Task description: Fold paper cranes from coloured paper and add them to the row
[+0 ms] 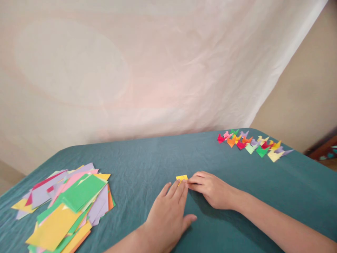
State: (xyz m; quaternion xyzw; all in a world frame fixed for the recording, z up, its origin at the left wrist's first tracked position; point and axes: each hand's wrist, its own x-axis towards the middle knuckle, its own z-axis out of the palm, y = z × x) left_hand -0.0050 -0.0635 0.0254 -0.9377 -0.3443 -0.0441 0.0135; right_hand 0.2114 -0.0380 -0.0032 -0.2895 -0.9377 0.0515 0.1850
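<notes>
A small folded piece of yellow paper (pixel 181 177) lies on the table in front of me, partly covered by fingertips. My left hand (pixel 170 212) rests over its near edge, palm down, fingers stretched out and thumb held apart to the right. From the right, my right hand (pixel 209 188) pinches the paper's right corner between thumb and fingers. How the lower part of the paper is folded stays hidden under my left fingers.
A loose pile of coloured paper sheets (pixel 84 193) spreads over the table's left side. Several small folded paper birds (pixel 240 144) stand in rows at the far right. Dark green cloth (pixel 137 168) covers the table, and a pale sheet (pixel 163 70) hangs behind it.
</notes>
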